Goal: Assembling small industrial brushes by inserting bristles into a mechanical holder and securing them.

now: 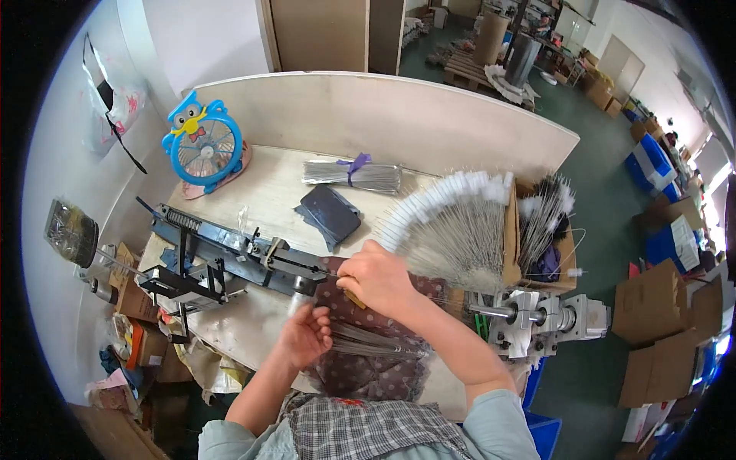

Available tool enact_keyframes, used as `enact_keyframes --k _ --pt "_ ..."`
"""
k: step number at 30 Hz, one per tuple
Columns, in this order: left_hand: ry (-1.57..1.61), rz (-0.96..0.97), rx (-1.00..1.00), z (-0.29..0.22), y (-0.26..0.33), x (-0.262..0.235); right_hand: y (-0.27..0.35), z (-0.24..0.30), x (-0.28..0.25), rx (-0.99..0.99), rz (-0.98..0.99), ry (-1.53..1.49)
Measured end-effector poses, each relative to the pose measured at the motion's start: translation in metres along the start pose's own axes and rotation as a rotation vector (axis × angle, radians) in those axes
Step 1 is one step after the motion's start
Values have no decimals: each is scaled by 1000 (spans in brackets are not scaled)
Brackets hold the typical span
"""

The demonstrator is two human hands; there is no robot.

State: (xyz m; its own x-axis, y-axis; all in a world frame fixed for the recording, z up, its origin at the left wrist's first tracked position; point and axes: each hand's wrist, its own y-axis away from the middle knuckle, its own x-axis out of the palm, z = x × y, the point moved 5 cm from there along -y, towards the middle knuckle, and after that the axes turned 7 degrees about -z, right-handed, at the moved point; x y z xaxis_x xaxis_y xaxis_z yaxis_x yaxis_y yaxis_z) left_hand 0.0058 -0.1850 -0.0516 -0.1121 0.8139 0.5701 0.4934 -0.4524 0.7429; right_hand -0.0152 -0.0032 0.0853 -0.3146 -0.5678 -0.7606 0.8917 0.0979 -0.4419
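Note:
My right hand [377, 279] is closed at the right end of a long dark metal bench fixture [230, 244]. A thin metal piece meets its fingertips, and a short yellow-brown piece [354, 299] shows below them. What the fingers grip is mostly hidden. My left hand [307, 337] is palm up with loosely curled fingers, and nothing shows in it. It is just below a short metal cylinder [302, 288] under the fixture's end. A bundle of thin wires [372, 343] lies on a brown dotted cloth [368, 377] beside the left hand.
White-tipped wire brushes [460, 222] fan out at the right, next to a cardboard box [569, 257] of more brushes. A motor-like metal machine [548, 318] stands at the right edge. Behind are a tied wire bundle [364, 175], dark pads [331, 213] and a blue fan [205, 149].

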Motion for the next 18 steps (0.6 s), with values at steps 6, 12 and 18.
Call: enact_keyframes --k 6,12,18 --pt "69 129 281 -51 29 10 -8 12 20 -3 -37 58" --pt "-1300 -332 696 -44 13 40 -8 14 17 63 34 56" --pt "-1126 -310 753 -41 3 33 -1 17 -4 0 -93 77"
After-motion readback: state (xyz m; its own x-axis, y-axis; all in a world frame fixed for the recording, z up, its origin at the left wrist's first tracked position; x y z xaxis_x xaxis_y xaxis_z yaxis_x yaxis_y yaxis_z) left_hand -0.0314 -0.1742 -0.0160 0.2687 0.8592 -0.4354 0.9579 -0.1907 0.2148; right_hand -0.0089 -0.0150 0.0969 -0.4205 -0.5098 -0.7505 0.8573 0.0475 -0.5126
